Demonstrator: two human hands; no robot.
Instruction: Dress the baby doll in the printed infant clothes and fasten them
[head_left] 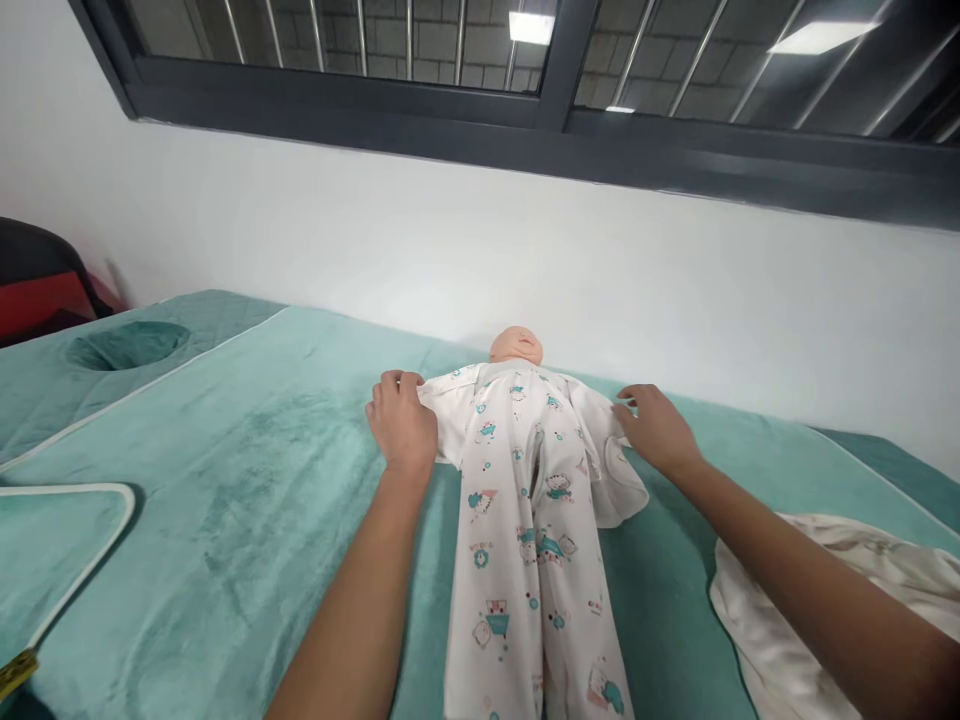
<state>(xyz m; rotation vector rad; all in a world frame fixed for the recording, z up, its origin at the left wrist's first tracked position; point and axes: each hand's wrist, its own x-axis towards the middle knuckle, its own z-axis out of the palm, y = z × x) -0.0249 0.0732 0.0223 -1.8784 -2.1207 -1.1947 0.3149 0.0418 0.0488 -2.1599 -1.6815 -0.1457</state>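
A baby doll lies on its back on a teal bed cover, its head (516, 345) by the wall. White printed baby trousers (499, 560) stretch from its chest toward me, over a matching baby shirt (450, 405). At the shirt's left sleeve end, my left hand (401, 418) is closed with curled fingers on the cloth. My right hand (658, 428) pinches the edge of the other sleeve with its fingertips, partly hidden from view. One loose shirt flap (621, 490) hangs out below that sleeve. The doll's arms and legs are hidden by the clothes.
A crumpled white cloth (757, 610) lies under my right forearm. The teal bed cover (300, 500) has white piping and a round hole (131, 345) at far left. Behind stand a white wall (337, 230) and a dark window frame (450, 125). A red-and-black object (45, 295) is at left.
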